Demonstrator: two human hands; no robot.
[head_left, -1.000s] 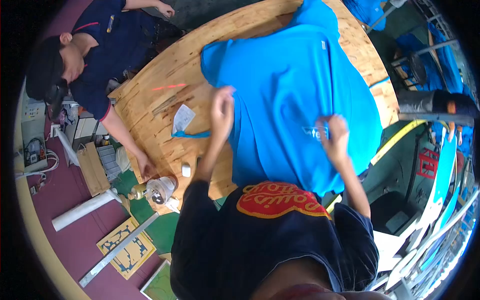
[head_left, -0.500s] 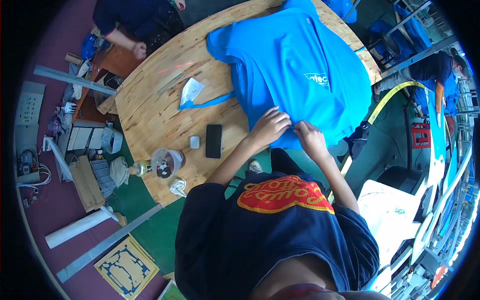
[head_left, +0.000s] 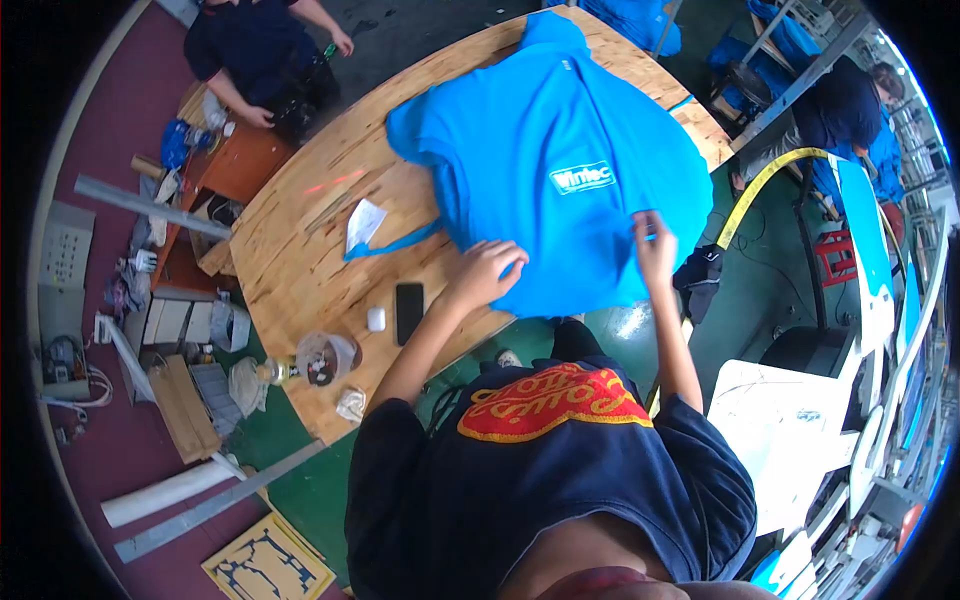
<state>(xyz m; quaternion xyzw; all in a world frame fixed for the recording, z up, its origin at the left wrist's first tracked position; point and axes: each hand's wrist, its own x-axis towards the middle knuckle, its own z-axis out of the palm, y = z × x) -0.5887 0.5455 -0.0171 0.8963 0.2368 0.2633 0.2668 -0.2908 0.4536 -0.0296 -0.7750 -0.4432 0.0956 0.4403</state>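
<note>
A bright blue shirt (head_left: 540, 150) with a white printed patch is spread over the wooden table (head_left: 300, 215), its lower edge toward me. My left hand (head_left: 484, 274) is at the near left of that edge, its fingers curled in a pinch on the cloth. Farther right, my right hand (head_left: 655, 252) pinches the shirt near its right side, thumb and fingers close together. Between the two hands the cloth lies fairly smooth. A blue strip (head_left: 405, 242) sticks out left from under the shirt toward a white paper tag (head_left: 365, 224).
Left of my left arm lie a black phone (head_left: 409, 313), a small white case (head_left: 376, 319), a clear tub (head_left: 325, 358) and crumpled white paper (head_left: 351, 404). One person (head_left: 265, 65) stands beyond the table at upper left; another person (head_left: 840, 105) bends over at upper right.
My hands have moved apart, the left one leftward and the right one up and to the right. The folds around the printed patch have flattened and the shirt's front is smoother.
</note>
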